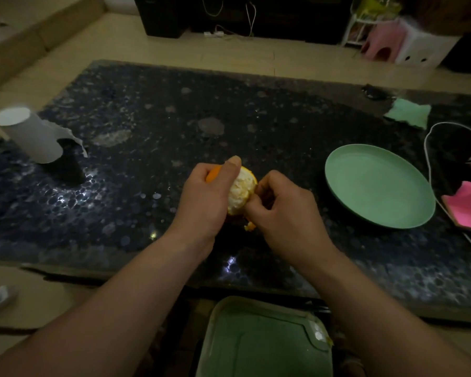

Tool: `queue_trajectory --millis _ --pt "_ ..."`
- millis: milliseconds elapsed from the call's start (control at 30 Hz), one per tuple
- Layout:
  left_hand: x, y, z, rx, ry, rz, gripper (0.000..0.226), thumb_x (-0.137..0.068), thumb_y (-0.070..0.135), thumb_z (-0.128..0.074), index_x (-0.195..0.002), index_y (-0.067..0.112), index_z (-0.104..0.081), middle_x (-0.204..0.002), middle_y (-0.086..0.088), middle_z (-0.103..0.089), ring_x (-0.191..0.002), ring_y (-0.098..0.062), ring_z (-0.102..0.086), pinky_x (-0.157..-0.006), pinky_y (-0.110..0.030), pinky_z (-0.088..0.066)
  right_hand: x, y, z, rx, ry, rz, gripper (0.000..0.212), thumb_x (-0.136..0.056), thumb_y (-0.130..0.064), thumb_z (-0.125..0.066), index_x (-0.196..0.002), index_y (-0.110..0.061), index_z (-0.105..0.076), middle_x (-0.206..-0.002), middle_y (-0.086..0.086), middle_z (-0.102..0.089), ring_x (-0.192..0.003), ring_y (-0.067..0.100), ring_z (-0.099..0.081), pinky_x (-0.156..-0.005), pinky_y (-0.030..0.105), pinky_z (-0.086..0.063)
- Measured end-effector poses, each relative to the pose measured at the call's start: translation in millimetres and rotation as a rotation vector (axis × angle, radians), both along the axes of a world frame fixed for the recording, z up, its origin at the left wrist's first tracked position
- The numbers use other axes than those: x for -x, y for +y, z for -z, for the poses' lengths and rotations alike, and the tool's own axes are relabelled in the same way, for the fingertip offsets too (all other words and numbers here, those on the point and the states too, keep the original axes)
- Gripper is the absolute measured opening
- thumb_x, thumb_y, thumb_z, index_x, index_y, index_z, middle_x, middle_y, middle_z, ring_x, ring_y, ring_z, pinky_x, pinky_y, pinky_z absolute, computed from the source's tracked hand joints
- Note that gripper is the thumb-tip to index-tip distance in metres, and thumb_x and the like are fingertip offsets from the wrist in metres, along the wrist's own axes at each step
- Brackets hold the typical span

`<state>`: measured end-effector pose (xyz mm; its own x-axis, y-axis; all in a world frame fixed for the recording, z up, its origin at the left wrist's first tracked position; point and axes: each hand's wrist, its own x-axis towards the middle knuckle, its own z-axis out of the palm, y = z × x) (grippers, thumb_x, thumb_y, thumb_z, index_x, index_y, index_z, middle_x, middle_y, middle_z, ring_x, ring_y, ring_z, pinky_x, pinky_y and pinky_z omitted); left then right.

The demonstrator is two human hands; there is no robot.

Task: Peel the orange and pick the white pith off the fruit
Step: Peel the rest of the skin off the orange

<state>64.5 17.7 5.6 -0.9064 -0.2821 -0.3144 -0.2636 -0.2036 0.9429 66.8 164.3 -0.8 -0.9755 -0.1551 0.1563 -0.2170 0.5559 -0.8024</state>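
Above the dark speckled counter (147,126), the left hand (210,194) grips the half-peeled orange (241,190), its fingers (199,170) curled round it and the thumb upright. The right hand (286,210) pinches the peel (250,226) at the fruit's lower right edge. A green plate (378,186) lies to the right.

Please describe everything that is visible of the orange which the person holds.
The round orange is partly peeled: the side facing the camera shows pale white pith, while smooth orange skin remains at its upper left and along its right edge. The left hand grips it from the left, thumb across its top; the right hand pinches its right edge. It is held over the dark speckled table. A small peel scrap shows below it.
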Motion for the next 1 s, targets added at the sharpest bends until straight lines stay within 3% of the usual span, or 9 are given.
queue_trajectory --millis 233,333,500,600,700,900,1000 --pt "0.5 6.2 2.2 -0.047 -0.007 -0.038 0.043 -0.095 0.053 -0.072 -0.112 0.015 -0.068 -0.104 -0.011 -0.078 -0.090 -0.025 -0.077 -0.073 -0.040 -0.063 -4.2 -3.5 2.6 0.159 -0.020 0.080 0.015 -0.089 -0.025 -0.073 -0.080 -0.021 -0.061 -0.069 -0.002 -0.065 -0.061 0.013 -0.063 -0.059 0.041 -0.056" --pt "1.3 6.3 2.0 -0.126 -0.036 -0.034 0.045 -0.095 0.052 -0.072 -0.116 0.013 -0.067 -0.110 -0.014 -0.078 -0.100 -0.032 -0.077 -0.086 -0.052 -0.063 -6.0 -4.7 4.2 0.245 -0.036 0.082 0.015 -0.091 -0.020 -0.073 -0.081 -0.018 -0.062 -0.070 0.002 -0.067 -0.064 0.021 -0.065 -0.059 0.042 -0.056" --pt "1.9 5.0 -0.2 -0.226 -0.066 -0.011 0.050 -0.098 0.053 -0.068 -0.127 0.012 -0.064 -0.116 -0.016 -0.077 -0.103 -0.034 -0.077 -0.091 -0.062 -0.061 -4.8 -6.1 8.6 0.371 -0.054 0.091 0.012 -0.092 -0.013 -0.070 -0.082 -0.016 -0.064 -0.072 0.006 -0.067 -0.065 0.028 -0.068 -0.060 0.050 -0.060" --pt "2.0 3.2 -1.9 -0.254 -0.065 -0.014 0.048 -0.099 0.052 -0.067 -0.126 0.013 -0.065 -0.114 -0.014 -0.078 -0.102 -0.031 -0.078 -0.093 -0.060 -0.061 -3.1 -5.6 8.6 0.462 -0.124 0.062 0.011 -0.098 -0.013 -0.067 -0.087 -0.014 -0.065 -0.076 0.005 -0.067 -0.066 0.020 -0.065 -0.058 0.044 -0.061" --pt "3.1 -0.6 -2.7 -0.215 -0.041 -0.017 0.048 -0.097 0.054 -0.069 -0.125 0.015 -0.064 -0.115 -0.011 -0.078 -0.102 -0.029 -0.078 -0.092 -0.058 -0.062 -1.3 -4.5 7.9 0.515 -0.188 -0.019 0.013 -0.103 -0.025 -0.067 -0.095 -0.016 -0.064 -0.084 0.006 -0.067 -0.073 0.019 -0.064 -0.059 0.035 -0.057" --pt "0.5 -1.7 -8.3 -0.133 0.017 -0.040 0.044 -0.096 0.056 -0.069 -0.119 0.019 -0.064 -0.112 -0.007 -0.078 -0.098 -0.023 -0.078 -0.087 -0.049 -0.065 1.6 -3.1 3.8 0.421 -0.174 -0.018 0.013 -0.103 -0.026 -0.067 -0.096 -0.016 -0.062 -0.080 0.000 -0.071 -0.071 0.021 -0.070 -0.059 0.035 -0.061" --pt "-4.4 2.5 -7.7 0.052 0.096 -0.048 0.040 -0.095 0.056 -0.070 -0.115 0.021 -0.065 -0.109 -0.004 -0.076 -0.096 -0.019 -0.076 -0.082 -0.039 -0.064 2.7 -6.0 4.5 0.316 -0.204 0.048 0.013 -0.100 -0.030 -0.066 -0.092 -0.020 -0.062 -0.078 0.001 -0.072 -0.070 0.024 -0.072 -0.061 0.045 -0.063"
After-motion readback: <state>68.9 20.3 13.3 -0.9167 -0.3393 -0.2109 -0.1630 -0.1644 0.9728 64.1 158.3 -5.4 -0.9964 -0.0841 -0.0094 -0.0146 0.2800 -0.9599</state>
